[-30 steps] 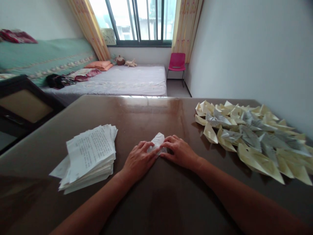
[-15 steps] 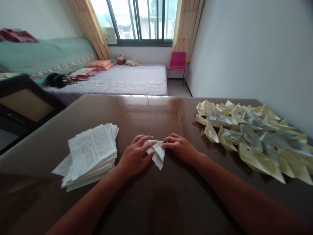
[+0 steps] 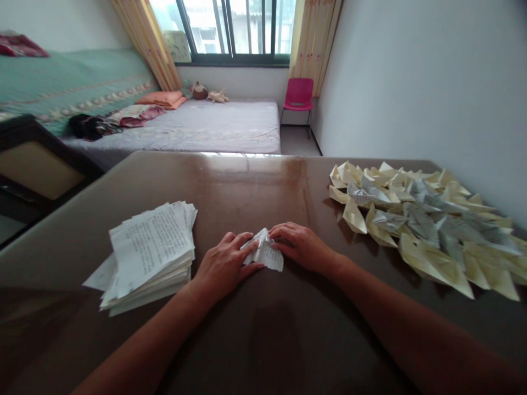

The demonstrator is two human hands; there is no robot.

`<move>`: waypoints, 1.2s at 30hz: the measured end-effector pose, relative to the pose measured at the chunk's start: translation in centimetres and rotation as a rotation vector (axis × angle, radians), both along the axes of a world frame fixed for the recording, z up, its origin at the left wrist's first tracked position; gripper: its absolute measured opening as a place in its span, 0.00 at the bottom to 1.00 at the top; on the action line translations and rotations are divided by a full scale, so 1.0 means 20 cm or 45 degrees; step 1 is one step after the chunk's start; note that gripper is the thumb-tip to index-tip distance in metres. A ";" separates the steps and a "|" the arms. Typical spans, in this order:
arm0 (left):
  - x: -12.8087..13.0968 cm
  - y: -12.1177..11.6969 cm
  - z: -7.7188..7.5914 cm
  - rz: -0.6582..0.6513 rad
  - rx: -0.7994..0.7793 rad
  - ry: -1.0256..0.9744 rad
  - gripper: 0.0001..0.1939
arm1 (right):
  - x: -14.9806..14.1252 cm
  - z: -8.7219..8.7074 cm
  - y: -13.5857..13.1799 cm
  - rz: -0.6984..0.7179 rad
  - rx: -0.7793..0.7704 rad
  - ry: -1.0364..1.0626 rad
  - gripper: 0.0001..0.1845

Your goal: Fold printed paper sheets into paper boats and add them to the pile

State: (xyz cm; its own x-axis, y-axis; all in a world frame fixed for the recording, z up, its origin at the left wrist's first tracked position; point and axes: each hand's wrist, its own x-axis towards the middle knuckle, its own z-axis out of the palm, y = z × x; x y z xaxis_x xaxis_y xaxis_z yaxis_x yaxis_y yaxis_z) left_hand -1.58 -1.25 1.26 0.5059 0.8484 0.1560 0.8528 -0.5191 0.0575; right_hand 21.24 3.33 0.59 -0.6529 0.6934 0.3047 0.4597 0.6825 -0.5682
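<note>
Turned since earlier, the folded paper is held between left hand and right hand.

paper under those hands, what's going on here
A person's left hand and right hand are both on a small, partly folded piece of printed paper on the brown table. A stack of printed sheets lies to the left, and a group of folded paper boats sits to the right.
</note>
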 end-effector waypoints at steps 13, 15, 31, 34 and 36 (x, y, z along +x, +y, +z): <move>-0.13 0.03 0.01 -0.130 -0.050 -0.083 0.26 | -0.06 0.03 -0.11 0.020 0.083 -0.324 0.37; -0.16 0.04 0.00 -0.109 -0.093 -0.111 0.27 | -0.09 0.03 -0.13 0.005 0.102 -0.344 0.40; 0.03 0.05 -0.06 -0.050 -0.043 -0.373 0.17 | -0.03 -0.02 -0.01 -0.355 0.041 -0.171 0.10; 0.01 0.07 -0.07 -0.086 -0.033 -0.319 0.18 | 0.02 -0.01 0.04 -0.509 0.062 -0.161 0.08; 0.01 0.09 -0.08 -0.119 -0.023 -0.275 0.17 | 0.04 -0.01 0.06 -0.513 0.091 -0.178 0.08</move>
